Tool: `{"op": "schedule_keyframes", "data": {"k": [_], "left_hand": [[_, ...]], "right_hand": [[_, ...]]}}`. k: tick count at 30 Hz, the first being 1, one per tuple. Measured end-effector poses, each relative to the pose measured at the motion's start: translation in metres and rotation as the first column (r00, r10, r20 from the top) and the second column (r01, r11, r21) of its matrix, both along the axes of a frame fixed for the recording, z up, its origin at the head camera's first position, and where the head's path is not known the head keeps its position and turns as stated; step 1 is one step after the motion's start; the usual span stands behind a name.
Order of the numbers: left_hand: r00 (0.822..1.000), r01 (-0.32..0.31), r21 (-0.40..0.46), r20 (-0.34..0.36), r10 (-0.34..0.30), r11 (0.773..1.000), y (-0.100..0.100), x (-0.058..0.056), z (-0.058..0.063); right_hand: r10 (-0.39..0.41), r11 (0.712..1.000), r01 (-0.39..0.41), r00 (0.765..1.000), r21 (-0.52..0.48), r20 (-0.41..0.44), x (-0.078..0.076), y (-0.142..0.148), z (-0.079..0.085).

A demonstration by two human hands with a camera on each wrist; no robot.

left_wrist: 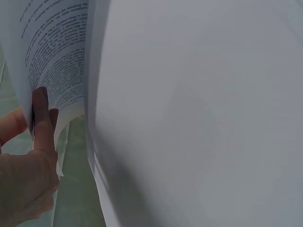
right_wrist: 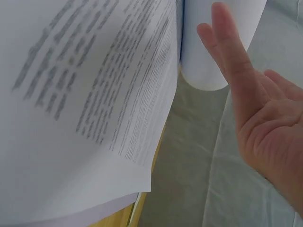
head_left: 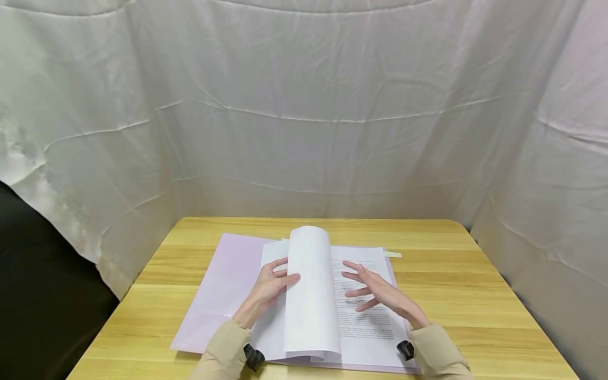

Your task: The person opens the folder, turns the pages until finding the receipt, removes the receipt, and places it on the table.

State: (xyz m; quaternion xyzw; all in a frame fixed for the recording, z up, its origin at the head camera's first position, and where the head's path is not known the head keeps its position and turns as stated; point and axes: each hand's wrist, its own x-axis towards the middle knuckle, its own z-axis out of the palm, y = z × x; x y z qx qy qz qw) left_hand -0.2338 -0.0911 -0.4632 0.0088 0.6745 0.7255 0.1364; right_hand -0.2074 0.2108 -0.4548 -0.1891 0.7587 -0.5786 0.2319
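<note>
A lilac folder [head_left: 216, 290] lies spread on the table with white sheets inside. My left hand [head_left: 263, 293] pinches the edge of a curled sheet [head_left: 311, 295] between thumb and fingers, and the sheet arches up over the middle. Printed lines show on the sheet's other face in the left wrist view, beside the left hand [left_wrist: 28, 175]. Over the printed page [head_left: 366, 327] on the right hovers my right hand [head_left: 382, 293], its fingers spread and holding nothing. In the right wrist view the right hand [right_wrist: 265, 109] appears apart from that page.
A pale yellow tab [head_left: 393, 254] sticks out at the folder's upper right. Beneath everything is a wooden table [head_left: 475, 306] with rounded far corners. Light grey cloth [head_left: 309, 132] hangs behind and at both sides, and something black [head_left: 43, 295] stands at the left.
</note>
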Motion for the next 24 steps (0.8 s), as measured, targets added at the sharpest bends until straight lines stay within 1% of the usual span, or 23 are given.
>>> {"op": "schedule_keyframes", "data": {"k": [3,5,10,12,16,18,24], "left_hand": [[0.998,-0.060,-0.046,0.012,0.061,0.997,-0.005,-0.001,-0.001],[0.996,-0.087,-0.081,0.012,0.088,0.993,-0.010,-0.002,-0.002],[0.995,-0.101,-0.158,-0.013,0.100,0.982,-0.021,-0.003,-0.004],[0.994,-0.106,-0.199,-0.025,0.104,0.974,-0.026,-0.003,-0.004],[0.992,-0.124,-0.308,-0.041,0.117,0.943,-0.035,-0.005,-0.006],[0.992,-0.129,-0.361,-0.049,0.119,0.924,-0.040,-0.006,-0.006],[0.992,-0.127,-0.483,-0.086,0.097,0.866,-0.052,-0.009,-0.007]], "right_hand": [[-0.028,0.999,0.028,1.000,0.017,0.003,-0.001,0.003,-0.001],[-0.037,0.999,0.037,0.999,0.026,0.001,-0.001,0.006,-0.002],[-0.042,0.999,0.042,0.999,0.032,-0.007,-0.003,0.011,-0.002],[-0.047,0.998,0.048,0.999,0.032,-0.013,-0.003,0.014,-0.002],[-0.041,0.998,0.044,0.998,0.054,-0.054,-0.003,0.020,-0.003],[-0.036,0.996,0.042,0.996,0.082,-0.081,-0.003,0.024,-0.004],[-0.014,0.982,0.046,0.986,0.186,-0.167,-0.007,0.031,-0.005]]}}
